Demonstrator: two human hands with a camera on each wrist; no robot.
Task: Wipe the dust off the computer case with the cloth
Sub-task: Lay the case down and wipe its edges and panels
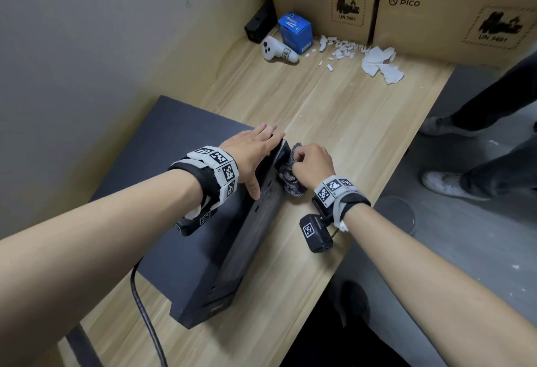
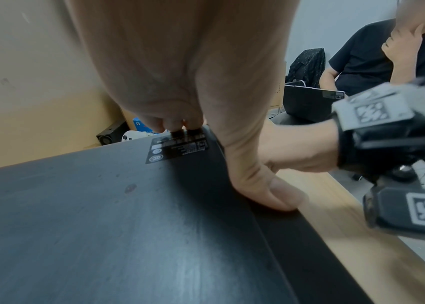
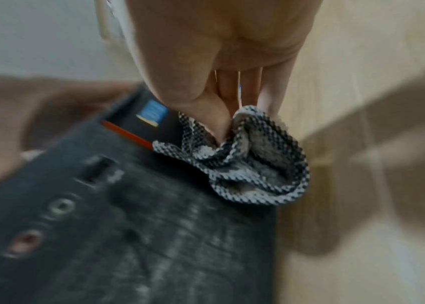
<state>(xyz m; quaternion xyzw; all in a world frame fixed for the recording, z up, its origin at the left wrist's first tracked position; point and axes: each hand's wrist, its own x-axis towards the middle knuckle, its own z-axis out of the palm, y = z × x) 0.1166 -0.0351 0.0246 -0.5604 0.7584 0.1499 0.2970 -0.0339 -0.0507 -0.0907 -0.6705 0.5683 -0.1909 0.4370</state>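
A black computer case lies flat on the wooden desk, its dusty front panel facing right. My left hand rests flat on the case's top at the far right corner, fingers straight, thumb over the edge. My right hand grips a bunched black-and-white woven cloth and holds it against the front panel near its far end. The right wrist shows beside the left thumb.
Two cardboard boxes stand at the desk's far end, with a blue carton, a white controller, white scraps and crumpled paper before them. A black cable runs off the near edge. Another person's legs stand at right.
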